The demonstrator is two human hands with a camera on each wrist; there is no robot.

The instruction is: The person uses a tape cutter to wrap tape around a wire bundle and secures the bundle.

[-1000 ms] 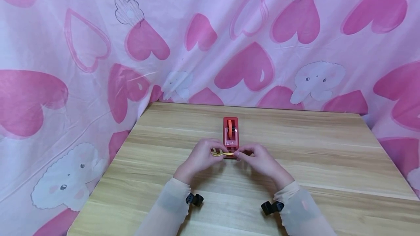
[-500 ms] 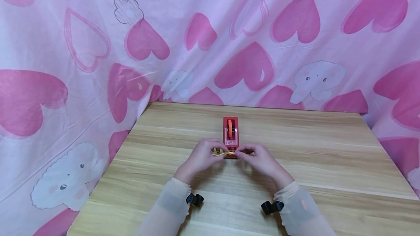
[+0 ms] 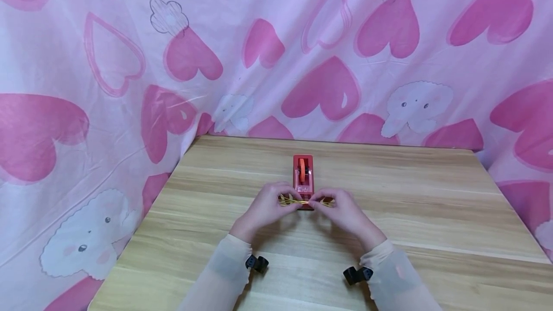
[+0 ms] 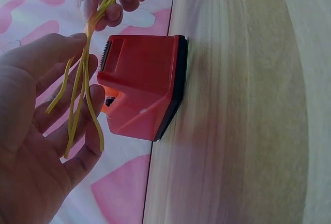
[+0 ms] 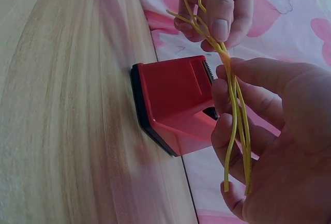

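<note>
A bundle of thin yellow strands (image 4: 77,113), likely wires or cords, stretches between my two hands above the table. Around its middle is a short band of orange tape (image 5: 224,57). My left hand (image 3: 265,205) pinches the bundle on one side of the band with thumb and fingertips, loose ends fanning over its fingers. On the other side my right hand (image 3: 343,210) pinches it too, its fingertips right at the tape; more ends hang across that palm. Just beyond the hands stands a red tape dispenser (image 4: 145,74) with a toothed cutter and an orange tape roll (image 3: 302,171).
The wood-grain table (image 3: 410,196) reaches back to a pink curtain (image 3: 276,85) printed with hearts, which also hangs along the left and right sides. A black wrist camera (image 3: 257,263) sits on the left sleeve and another camera (image 3: 357,275) on the right.
The yellow strands have spread apart at both ends, more of them showing beside each hand. Both hands stay almost in the same place, still pinching the bundle.
</note>
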